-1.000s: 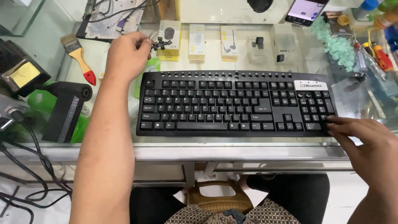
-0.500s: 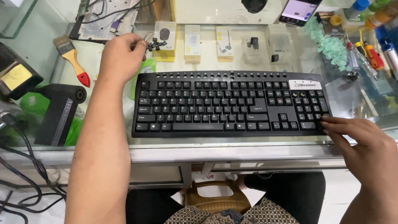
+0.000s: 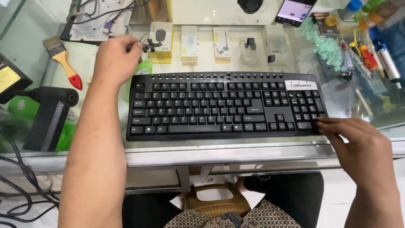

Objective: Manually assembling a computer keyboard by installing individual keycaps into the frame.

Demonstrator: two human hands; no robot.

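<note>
On glass counter [image 3: 261, 147], black full-size keyboard [image 3: 219, 105].

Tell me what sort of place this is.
Probably an electronics repair or accessories counter: a black keyboard lies on a glass display counter with small packaged gadgets under the glass, and a paintbrush and screwdrivers lie beside it.

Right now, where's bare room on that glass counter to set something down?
One bare patch of glass lies between the paintbrush and the left hand. The right end, past the keyboard, is crowded with tools and bottles. The left edge holds a black blower. The right hand rests on the keyboard's corner.
</note>
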